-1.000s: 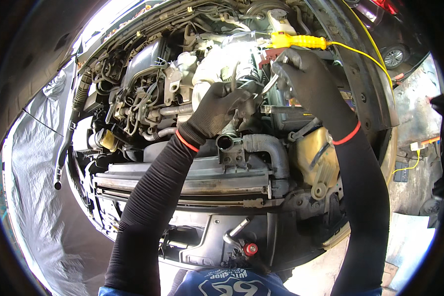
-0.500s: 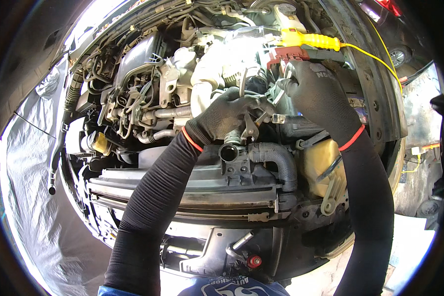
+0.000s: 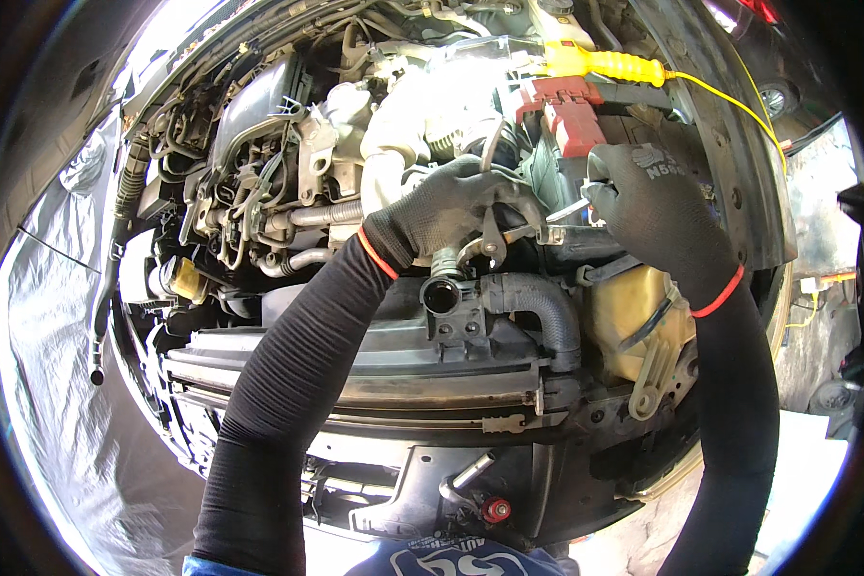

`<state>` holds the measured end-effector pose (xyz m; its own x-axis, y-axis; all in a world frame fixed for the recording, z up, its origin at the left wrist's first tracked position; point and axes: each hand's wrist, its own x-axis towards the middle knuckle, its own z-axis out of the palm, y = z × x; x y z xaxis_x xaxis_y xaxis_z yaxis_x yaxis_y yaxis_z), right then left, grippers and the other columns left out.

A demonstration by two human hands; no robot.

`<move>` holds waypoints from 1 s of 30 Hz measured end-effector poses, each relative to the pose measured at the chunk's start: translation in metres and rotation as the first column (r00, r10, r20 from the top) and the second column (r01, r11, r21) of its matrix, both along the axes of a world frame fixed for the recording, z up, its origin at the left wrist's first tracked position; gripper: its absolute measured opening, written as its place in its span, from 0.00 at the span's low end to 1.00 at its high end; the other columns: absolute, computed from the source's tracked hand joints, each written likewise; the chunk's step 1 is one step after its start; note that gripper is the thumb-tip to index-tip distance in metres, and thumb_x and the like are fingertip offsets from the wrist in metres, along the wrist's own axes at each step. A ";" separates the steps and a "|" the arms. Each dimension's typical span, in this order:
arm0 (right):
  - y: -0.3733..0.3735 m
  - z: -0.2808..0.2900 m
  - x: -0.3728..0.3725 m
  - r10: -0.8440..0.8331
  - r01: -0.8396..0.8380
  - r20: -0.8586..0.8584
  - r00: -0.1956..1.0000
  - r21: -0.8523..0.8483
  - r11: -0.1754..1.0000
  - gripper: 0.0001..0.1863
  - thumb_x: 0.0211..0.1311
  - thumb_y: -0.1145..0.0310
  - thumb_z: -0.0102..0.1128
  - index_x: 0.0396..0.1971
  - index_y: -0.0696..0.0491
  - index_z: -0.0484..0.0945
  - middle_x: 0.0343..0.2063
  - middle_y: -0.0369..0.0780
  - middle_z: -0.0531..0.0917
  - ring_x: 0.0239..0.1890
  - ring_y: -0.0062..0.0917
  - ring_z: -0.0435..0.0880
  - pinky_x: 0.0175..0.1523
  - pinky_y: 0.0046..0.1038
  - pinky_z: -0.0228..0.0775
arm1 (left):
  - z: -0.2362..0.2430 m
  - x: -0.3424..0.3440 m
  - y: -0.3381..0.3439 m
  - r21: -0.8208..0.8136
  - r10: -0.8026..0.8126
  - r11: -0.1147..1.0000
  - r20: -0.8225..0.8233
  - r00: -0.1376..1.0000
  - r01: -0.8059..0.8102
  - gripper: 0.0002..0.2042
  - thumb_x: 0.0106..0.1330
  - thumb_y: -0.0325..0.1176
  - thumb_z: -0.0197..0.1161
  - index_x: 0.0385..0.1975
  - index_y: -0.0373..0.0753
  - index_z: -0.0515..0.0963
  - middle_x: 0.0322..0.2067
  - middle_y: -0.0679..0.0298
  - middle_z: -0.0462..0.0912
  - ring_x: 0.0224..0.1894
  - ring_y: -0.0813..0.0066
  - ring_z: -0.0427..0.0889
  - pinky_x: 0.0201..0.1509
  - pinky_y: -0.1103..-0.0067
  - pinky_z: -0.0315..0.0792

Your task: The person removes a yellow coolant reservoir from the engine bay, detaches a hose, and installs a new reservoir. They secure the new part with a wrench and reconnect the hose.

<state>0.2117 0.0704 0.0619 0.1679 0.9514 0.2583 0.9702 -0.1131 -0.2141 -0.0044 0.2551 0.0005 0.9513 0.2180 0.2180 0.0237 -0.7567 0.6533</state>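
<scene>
Head view, left hand (image 3: 456, 206): lies just off centre toward twelve o'clock, with fingers curled well in and seemingly closed on a pliers-like tool (image 3: 492, 248).
Head view, right hand (image 3: 648, 206): sits between two and three o'clock, with thumb and forefinger pinched on a slim pale strip (image 3: 574, 208) and the other fingers folded in.
Tool's place: shows a rounded, pivoted grey end between four and five o'clock of the left hand, and a curved arm at one; cannot tell the gap between the jaws.
Strip's place: points from the right hand toward eight o'clock; looks smooth and narrow, perhaps metal.
Done so far, as judged: engine bay opened up, both hands supplied with a held piece.
Left undone, as judged: open neck (image 3: 442, 280) near the centre, with nothing over the mouth; black tube (image 3: 101, 317) at nine o'clock, with a free lower end. Cannot tell how much more remains.
Gloves and sleeves: dark, matte knit at the hands; ribbed black fabric along the forearms, with red bands at the wrists.
Hose (image 3: 559, 322) between three and four: thick black rubber, bent in an elbow.
Reservoir (image 3: 634, 317) near three: yellowed, translucent plastic, boxy.
Cover (image 3: 574, 130) between one and two: red moulded plastic, stepped.
Corded handle (image 3: 614, 67) near one: glossy yellow, ridged.
Sheet (image 3: 58, 413) between eight and nine: silvery, crumpled.
</scene>
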 end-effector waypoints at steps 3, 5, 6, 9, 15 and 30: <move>0.000 0.000 0.006 0.076 -0.075 0.043 0.996 -0.010 0.997 0.11 0.64 0.67 0.66 0.42 0.56 0.82 0.37 0.49 0.87 0.44 0.45 0.86 0.50 0.46 0.77 | 0.004 0.010 -0.003 -0.413 -0.052 0.911 -0.129 0.990 -0.006 0.21 0.59 0.20 0.68 0.55 0.37 0.81 0.49 0.54 0.85 0.52 0.58 0.86 0.58 0.71 0.82; 0.001 0.002 0.012 0.114 -0.108 0.075 0.991 -0.076 0.991 0.11 0.64 0.67 0.67 0.42 0.55 0.82 0.37 0.47 0.86 0.44 0.45 0.86 0.50 0.46 0.76 | 0.007 0.017 -0.003 -0.576 -0.087 0.817 -0.160 0.983 -0.021 0.20 0.62 0.20 0.66 0.55 0.36 0.81 0.50 0.53 0.86 0.53 0.60 0.86 0.59 0.72 0.82; 0.001 0.004 0.014 0.127 -0.115 0.105 0.986 -0.114 0.987 0.11 0.63 0.67 0.67 0.43 0.55 0.82 0.37 0.47 0.86 0.44 0.45 0.86 0.50 0.46 0.76 | 0.007 0.020 -0.003 -0.710 -0.124 0.702 -0.187 0.975 -0.047 0.19 0.63 0.20 0.65 0.55 0.35 0.81 0.50 0.54 0.87 0.53 0.61 0.86 0.59 0.73 0.82; -0.002 0.013 0.015 0.183 -0.174 0.077 0.980 -0.110 0.979 0.11 0.62 0.69 0.68 0.42 0.56 0.82 0.36 0.46 0.86 0.43 0.43 0.86 0.49 0.43 0.77 | 0.007 0.024 0.002 -0.578 -0.291 0.787 -0.035 0.956 0.218 0.15 0.70 0.27 0.61 0.54 0.31 0.82 0.48 0.56 0.88 0.50 0.69 0.87 0.56 0.75 0.82; 0.002 0.050 -0.006 0.150 -0.123 -0.423 0.894 0.090 0.988 0.06 0.68 0.74 0.65 0.41 0.59 0.83 0.32 0.38 0.85 0.35 0.22 0.82 0.44 0.26 0.75 | 0.013 -0.004 0.021 -0.284 -0.192 0.929 0.180 0.965 0.238 0.13 0.70 0.21 0.64 0.53 0.32 0.80 0.48 0.54 0.89 0.46 0.65 0.89 0.56 0.73 0.82; -0.016 -0.035 -0.139 0.124 0.084 -0.794 0.596 0.215 0.973 0.11 0.74 0.78 0.56 0.53 0.58 0.79 0.37 0.44 0.85 0.39 0.29 0.86 0.47 0.32 0.78 | 0.033 0.001 0.017 -0.299 -0.144 0.940 0.081 0.986 0.162 0.12 0.72 0.25 0.57 0.50 0.32 0.83 0.46 0.58 0.88 0.45 0.72 0.89 0.43 0.79 0.82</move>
<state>0.0730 0.0544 0.0269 0.3861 0.8963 0.2181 0.3976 0.0516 -0.9161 -0.0037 0.2725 0.0336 0.9662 0.1352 0.2194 -0.1211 -0.5133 0.8496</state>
